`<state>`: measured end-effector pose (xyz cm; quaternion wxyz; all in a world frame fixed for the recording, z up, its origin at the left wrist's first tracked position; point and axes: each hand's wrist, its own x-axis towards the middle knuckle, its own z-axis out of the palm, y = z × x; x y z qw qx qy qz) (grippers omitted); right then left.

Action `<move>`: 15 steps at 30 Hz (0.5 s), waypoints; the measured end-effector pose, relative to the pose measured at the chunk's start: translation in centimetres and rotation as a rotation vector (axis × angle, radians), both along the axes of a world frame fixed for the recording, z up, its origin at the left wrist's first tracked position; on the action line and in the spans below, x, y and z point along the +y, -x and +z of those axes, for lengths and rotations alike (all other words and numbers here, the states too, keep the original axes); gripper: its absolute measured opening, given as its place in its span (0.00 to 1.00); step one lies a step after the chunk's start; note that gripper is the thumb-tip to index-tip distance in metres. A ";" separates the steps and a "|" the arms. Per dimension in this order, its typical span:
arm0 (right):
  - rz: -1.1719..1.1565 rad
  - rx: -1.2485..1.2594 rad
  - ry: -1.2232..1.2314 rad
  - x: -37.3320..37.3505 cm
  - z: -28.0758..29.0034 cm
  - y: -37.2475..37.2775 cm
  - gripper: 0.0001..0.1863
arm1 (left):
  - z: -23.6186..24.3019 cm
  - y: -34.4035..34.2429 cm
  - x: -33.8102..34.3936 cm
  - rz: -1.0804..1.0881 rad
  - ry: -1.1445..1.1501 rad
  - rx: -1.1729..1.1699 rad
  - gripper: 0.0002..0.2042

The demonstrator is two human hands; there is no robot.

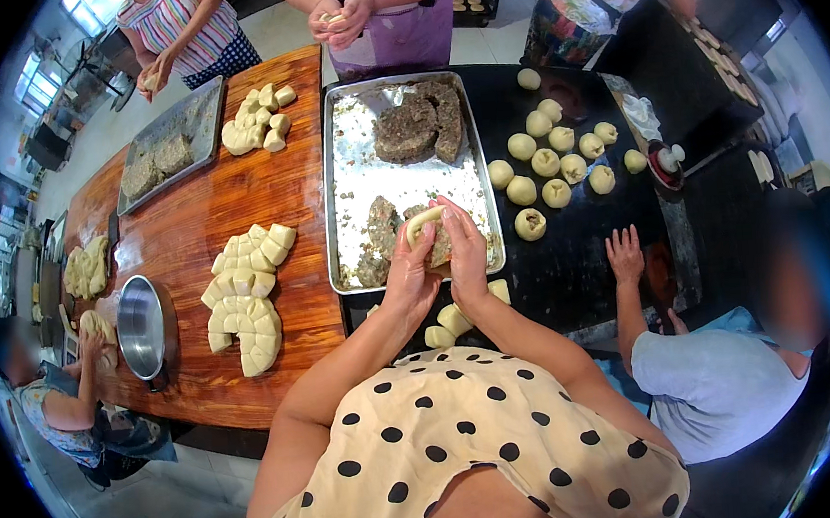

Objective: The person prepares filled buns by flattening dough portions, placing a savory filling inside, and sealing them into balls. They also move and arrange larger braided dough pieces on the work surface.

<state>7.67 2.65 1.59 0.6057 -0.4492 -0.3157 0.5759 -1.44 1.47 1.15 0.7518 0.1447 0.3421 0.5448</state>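
Over the lower part of a metal tray (344, 158) with lumps of brown filling (406, 130), my left hand (411, 269) and my right hand (463, 251) are cupped together, both closed around a pale piece of dough (426, 222) with what looks like filling inside. Below the tray, partly behind my wrists, lie several cut dough pieces (454, 319). To the right, several round filled dough balls (545, 161) sit on the black work surface (570, 267).
Wooden table (174, 247) at left holds a steel bowl (141, 331), dough pieces (249, 299) and another tray (143, 153). Co-workers (717, 382) surround me: one at right rests a hand (624, 254) on the black surface, another (58, 390) handles dough at left, others (380, 30) stand opposite.
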 end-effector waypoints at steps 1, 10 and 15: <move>-0.013 0.011 -0.024 0.0 -0.2 0.0 0.21 | 0.2 -0.2 -0.1 -0.001 0.004 0.017 0.18; 0.008 -0.112 -0.167 0.2 -0.3 -0.9 0.22 | 0.4 -0.3 0.3 -0.008 -0.006 0.082 0.17; 0.040 -0.130 -0.007 0.9 -1.8 -1.6 0.22 | 1.2 0.5 1.2 -0.100 0.156 -0.097 0.18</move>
